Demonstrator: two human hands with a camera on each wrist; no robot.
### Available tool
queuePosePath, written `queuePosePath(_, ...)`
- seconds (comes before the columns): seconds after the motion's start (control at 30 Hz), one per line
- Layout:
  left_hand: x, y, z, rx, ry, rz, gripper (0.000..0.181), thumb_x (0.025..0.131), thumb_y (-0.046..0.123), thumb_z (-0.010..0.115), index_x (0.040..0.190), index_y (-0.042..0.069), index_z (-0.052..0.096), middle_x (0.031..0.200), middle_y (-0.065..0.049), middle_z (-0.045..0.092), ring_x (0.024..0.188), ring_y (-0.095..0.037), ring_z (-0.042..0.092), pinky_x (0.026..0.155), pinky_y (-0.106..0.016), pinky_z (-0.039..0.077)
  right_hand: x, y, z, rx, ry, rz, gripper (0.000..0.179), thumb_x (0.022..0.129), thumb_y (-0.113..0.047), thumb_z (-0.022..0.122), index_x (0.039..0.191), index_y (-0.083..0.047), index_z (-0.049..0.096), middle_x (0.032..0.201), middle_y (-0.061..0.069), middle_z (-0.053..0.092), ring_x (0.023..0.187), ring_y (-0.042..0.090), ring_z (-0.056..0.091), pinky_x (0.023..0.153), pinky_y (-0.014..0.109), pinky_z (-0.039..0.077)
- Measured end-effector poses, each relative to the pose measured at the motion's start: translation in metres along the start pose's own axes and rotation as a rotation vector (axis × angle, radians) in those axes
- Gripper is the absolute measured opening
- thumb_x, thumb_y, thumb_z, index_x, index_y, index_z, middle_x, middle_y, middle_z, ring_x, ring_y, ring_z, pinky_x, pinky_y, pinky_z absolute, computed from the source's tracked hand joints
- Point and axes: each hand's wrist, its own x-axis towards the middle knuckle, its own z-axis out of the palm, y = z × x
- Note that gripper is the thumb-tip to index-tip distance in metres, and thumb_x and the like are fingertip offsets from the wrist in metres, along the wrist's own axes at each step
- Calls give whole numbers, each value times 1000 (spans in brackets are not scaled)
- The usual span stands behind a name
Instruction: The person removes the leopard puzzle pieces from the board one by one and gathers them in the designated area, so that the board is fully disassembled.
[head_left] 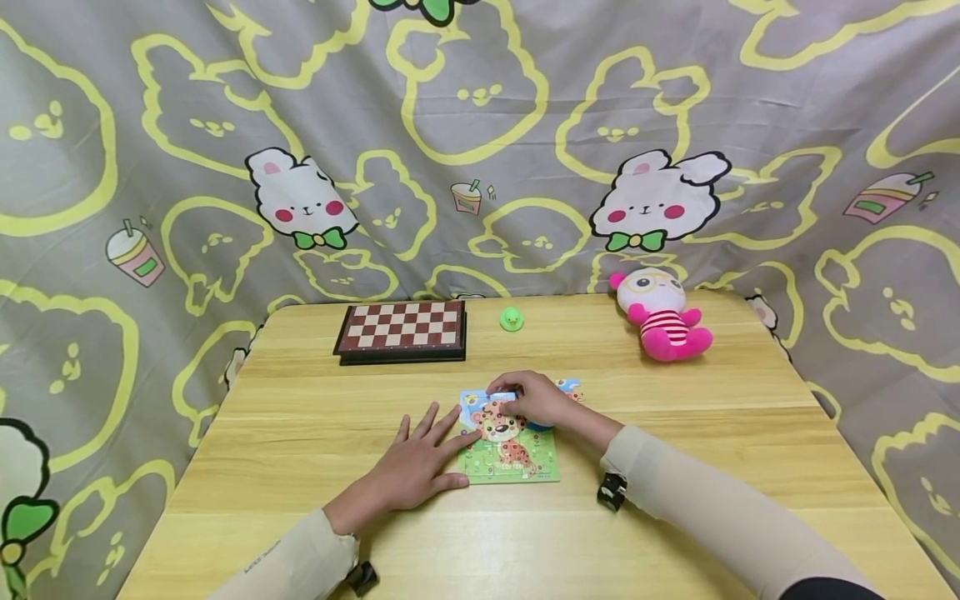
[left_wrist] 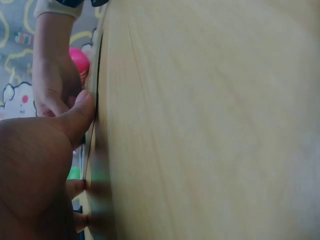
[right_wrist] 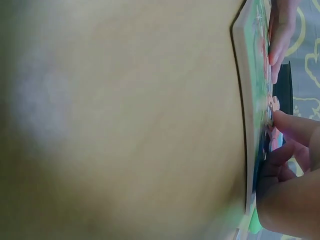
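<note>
A jigsaw puzzle (head_left: 513, 457) with a cartoon leopard on green grass lies on the table, mostly filled in. My left hand (head_left: 416, 467) is spread flat at its left edge, fingertips on the board and thumb at the lower left corner. Over the puzzle's upper part, my right hand (head_left: 536, 398) pinches a puzzle piece (right_wrist: 274, 104) between thumb and fingers; the piece stands tilted up from the board in the right wrist view. A dark blue bare patch (head_left: 540, 426) of the board shows under the right hand. Beyond that hand lies a loose puzzle piece (head_left: 570, 386), partly hidden.
On the wooden table (head_left: 675, 500), a folded chessboard box (head_left: 405, 329) sits at the back left. A small green duck (head_left: 512, 319) is at the back middle, and a pink and white plush toy (head_left: 663, 315) at the back right. A patterned curtain (head_left: 480, 125) hangs behind.
</note>
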Motion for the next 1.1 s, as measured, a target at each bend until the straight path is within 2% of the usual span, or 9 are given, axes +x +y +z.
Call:
queuePosePath(0.3,1,-1,0,17,-15,-14,67,101,66,47,161,41,34,173,-9,15,156,-48,10,112,-81,17,2,4,0,31,9,8,23,97,-11,72,119,-17,76,98,-1,69,82,16,58,72,32,48)
queuePosePath(0.77,0,0,1,22,-24,-24,68,100,67,47,161,43,32,174,-7,11,157,-46,7,113,-80,15,1,6,-4,97,22,10,22,99,-11,69,118,-16,77,89,3,66,76,18,56,69,32,46)
queuePosePath(1.1,0,-2,2,22,-26,-29,68,100,68,46,162,44,30,174,-7,10,157,-46,6,114,-79,14,-3,2,-13,113,-4,-1,22,100,-9,67,120,-9,75,88,7,68,76,17,57,72,32,47)
